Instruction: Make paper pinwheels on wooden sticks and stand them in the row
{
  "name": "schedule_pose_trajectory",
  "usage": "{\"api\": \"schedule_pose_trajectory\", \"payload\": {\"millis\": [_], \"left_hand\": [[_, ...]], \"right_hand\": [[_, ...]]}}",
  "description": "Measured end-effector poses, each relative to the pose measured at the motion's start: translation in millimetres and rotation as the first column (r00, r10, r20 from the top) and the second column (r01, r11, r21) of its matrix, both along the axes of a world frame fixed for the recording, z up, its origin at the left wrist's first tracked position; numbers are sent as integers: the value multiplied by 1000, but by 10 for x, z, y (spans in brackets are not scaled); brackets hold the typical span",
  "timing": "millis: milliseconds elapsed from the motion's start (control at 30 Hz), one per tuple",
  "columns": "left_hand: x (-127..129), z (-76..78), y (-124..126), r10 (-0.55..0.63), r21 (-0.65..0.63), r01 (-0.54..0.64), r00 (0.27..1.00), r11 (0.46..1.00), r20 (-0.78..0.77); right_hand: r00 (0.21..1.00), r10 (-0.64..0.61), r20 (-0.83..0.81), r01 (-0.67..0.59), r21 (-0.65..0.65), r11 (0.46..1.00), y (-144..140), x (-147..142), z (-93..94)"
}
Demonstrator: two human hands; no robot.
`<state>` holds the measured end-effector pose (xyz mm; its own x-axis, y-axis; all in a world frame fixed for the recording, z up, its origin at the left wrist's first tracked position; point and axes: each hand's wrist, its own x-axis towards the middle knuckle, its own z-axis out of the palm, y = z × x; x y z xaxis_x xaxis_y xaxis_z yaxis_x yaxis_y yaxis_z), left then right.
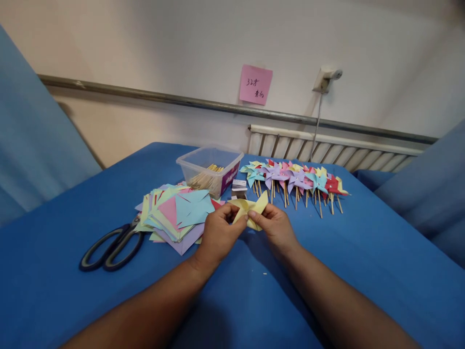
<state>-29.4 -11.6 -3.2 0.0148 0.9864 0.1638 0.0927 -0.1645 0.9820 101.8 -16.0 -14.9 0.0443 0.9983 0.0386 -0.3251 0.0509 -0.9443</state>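
Between my two hands is a yellow paper pinwheel (250, 207), its corners folded in toward the centre, with no stick visible on it. My left hand (223, 230) grips its left side, thumb pressed near the middle. On the other side my right hand (278, 228) pinches the paper, its thumb also by the centre. Just behind the pinwheel stands a small open box (239, 188), partly hidden. Left of my hands lies a stack of coloured paper squares (194, 206) with diagonal cuts in the top blue one.
Dark-handled scissors (112, 247) lie left of the paper stack, blades hidden under it. A clear plastic tub (185, 169) holds thin wooden sticks (207, 177). Several finished pinwheels (298, 179) on sticks lie at the back right. A blue cloth (363, 252) covers the table.
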Motion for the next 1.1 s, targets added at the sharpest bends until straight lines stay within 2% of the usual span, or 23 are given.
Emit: {"api": "schedule_pose_trajectory", "payload": {"millis": [133, 267, 333, 433, 500, 600, 667, 767, 900, 1033, 1100], "left_hand": [[21, 19, 4, -16, -46, 19, 998, 999, 66], [43, 24, 13, -58, -106, 77, 984, 991, 170], [39, 4, 23, -50, -97, 67, 983, 993, 175], [17, -28, 32, 69, -19, -68, 994, 998, 90], [9, -26, 18, 82, -1, -83, 995, 997, 62], [34, 19, -38, -74, -65, 86, 983, 994, 166], [62, 58, -82, -152, -103, 184, 954, 978, 259], [80, 99, -123, -189, -155, 264, 904, 952, 383], [41, 118, -119, -209, -168, 360, 797, 918, 567], [3, 137, -77, -203, -150, 418, 687, 896, 698], [-6, 152, -49, -162, -164, 420, 637, 892, 753]], "right_hand": [[997, -67, 35, 65, 65, 996, 2, -33, -46], [963, -182, 198, 150, 168, 974, 0, -31, -87], [909, -270, 317, 204, 228, 952, 0, -2, -95], [762, -423, 491, 248, 382, 890, 2, 63, -83], [633, -520, 573, 213, 517, 829, 2, 106, -66], [471, -624, 624, 80, 674, 734, 1, 153, -39], [391, -662, 639, -13, 723, 690, 4, 173, -22], [287, -711, 642, -118, 760, 639, 9, 194, 4], [210, -734, 646, -211, 763, 612, -5, 192, 44], [193, -708, 679, -280, 730, 623, -43, 151, 71], [194, -698, 689, -305, 719, 625, -57, 131, 72]]}}
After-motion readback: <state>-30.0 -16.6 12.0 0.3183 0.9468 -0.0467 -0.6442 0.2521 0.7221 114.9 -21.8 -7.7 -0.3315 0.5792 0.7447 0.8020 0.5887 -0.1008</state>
